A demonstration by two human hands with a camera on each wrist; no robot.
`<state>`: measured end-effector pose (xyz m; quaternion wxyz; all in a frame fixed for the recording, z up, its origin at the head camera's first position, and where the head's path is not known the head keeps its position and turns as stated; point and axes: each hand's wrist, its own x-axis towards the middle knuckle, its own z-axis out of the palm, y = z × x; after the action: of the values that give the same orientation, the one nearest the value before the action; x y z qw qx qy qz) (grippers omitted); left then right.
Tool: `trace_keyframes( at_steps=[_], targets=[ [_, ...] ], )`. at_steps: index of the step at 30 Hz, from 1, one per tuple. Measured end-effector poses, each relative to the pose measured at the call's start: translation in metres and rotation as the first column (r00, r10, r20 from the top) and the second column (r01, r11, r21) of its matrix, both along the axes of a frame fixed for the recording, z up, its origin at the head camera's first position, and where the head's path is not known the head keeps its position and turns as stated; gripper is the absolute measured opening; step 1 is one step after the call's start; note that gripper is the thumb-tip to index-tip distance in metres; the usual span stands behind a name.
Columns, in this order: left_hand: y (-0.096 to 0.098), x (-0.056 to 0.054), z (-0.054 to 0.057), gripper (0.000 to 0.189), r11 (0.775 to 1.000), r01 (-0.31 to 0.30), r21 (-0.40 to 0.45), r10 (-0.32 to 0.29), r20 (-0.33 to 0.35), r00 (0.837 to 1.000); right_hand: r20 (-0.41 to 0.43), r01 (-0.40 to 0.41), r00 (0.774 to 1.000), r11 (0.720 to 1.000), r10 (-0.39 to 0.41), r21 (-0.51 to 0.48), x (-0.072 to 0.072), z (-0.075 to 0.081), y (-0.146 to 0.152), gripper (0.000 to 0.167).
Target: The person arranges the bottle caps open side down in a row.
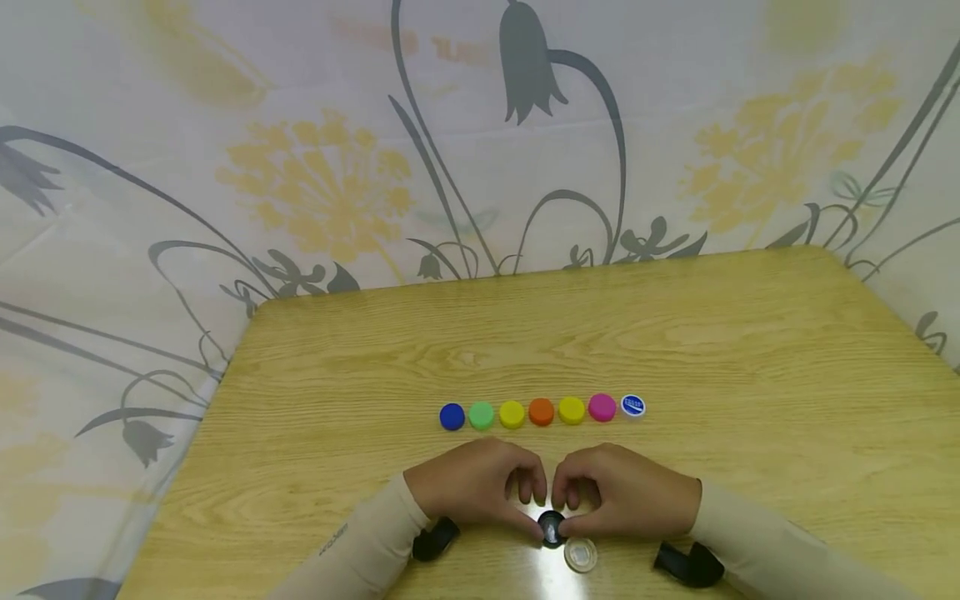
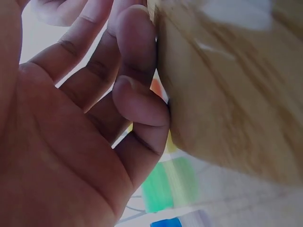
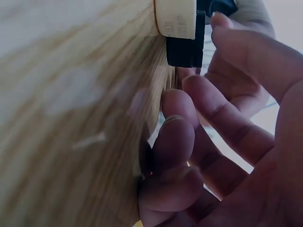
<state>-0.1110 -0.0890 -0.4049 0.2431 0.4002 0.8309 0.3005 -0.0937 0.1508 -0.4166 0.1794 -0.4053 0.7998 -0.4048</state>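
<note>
In the head view my left hand (image 1: 480, 486) and my right hand (image 1: 630, 493) face each other over the table, fingers loosely bent. Between the two thumb tips lies a black bottle cap (image 1: 552, 529). A cream cap (image 1: 581, 554) sits just in front of it, overlapping its edge in this view. The right wrist view has the black cap (image 3: 183, 53) beside the right thumb, with the lettered cream cap (image 3: 176, 20) next to it. The bent right fingertips rest near the tabletop. Neither of these two caps shows in the left wrist view.
Beyond the hands runs a row of caps: blue (image 1: 452, 417), light green (image 1: 482, 416), yellow (image 1: 512, 415), orange (image 1: 542, 412), another yellow (image 1: 572, 411), magenta (image 1: 602, 407), and a white one with blue print (image 1: 633, 406). A floral cloth (image 1: 465, 142) hangs behind the wooden table (image 1: 337, 350).
</note>
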Motion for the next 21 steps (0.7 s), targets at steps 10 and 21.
trace_keyframes(
  at_steps=[10,21],
  targets=[
    [0.0031,0.0051,0.0026,0.032,0.998,-0.004,-0.070,-0.003,-0.103,0.995,-0.064,-0.007,0.998,1.000,0.008,0.019,0.0001,-0.0010,0.0018,0.020],
    [0.0027,0.0035,0.0022,0.024,0.998,-0.026,-0.061,0.021,-0.082,0.996,0.037,0.020,0.999,0.999,-0.021,0.029,-0.0023,0.0000,-0.0005,0.016]
  ],
)
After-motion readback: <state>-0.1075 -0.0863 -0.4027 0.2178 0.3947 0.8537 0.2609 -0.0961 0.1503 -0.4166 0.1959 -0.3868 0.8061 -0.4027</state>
